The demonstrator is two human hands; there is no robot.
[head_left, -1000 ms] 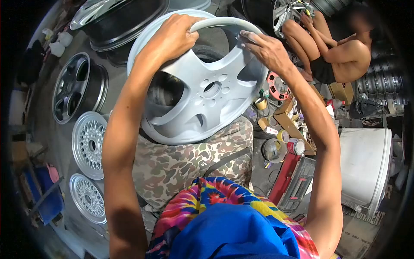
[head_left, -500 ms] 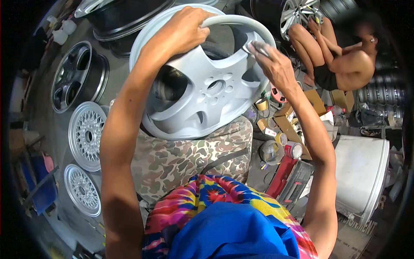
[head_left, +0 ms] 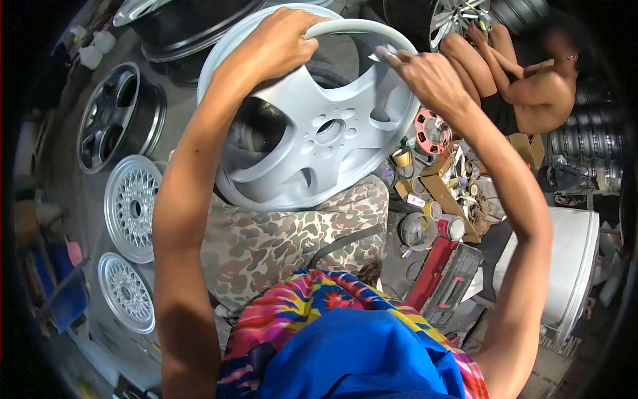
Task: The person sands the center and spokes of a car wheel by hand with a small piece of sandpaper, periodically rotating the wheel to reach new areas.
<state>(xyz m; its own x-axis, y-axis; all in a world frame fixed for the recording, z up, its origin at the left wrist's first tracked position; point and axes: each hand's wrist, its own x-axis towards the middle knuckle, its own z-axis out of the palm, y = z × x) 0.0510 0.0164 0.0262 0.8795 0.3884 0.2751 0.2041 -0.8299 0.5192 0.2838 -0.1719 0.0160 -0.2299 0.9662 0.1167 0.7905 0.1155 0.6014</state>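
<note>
A light grey, spoked car wheel rim (head_left: 314, 105) leans upright and tilted over a camouflage-covered support (head_left: 266, 236) in front of me. My left hand (head_left: 282, 43) is wrapped round the top of its outer lip. In my right hand (head_left: 425, 72) is a small folded grey-white piece that looks like sandpaper (head_left: 383, 54), pinched in the fingers against the rim's upper right inner edge. Part of the piece is hidden by the fingers.
Several other wheel rims stand at left, such as a mesh-spoked rim (head_left: 118, 226). A person (head_left: 541, 96) sits at upper right with a silver wheel (head_left: 444, 23). Cans, a cardboard box (head_left: 442, 196), a red toolbox (head_left: 432, 276) and a white bucket (head_left: 565, 259) are at right.
My right hand has moved slightly up and right along the rim's inner edge, its elbow swinging outward. My left hand keeps its hold, and the wheel has barely shifted.
</note>
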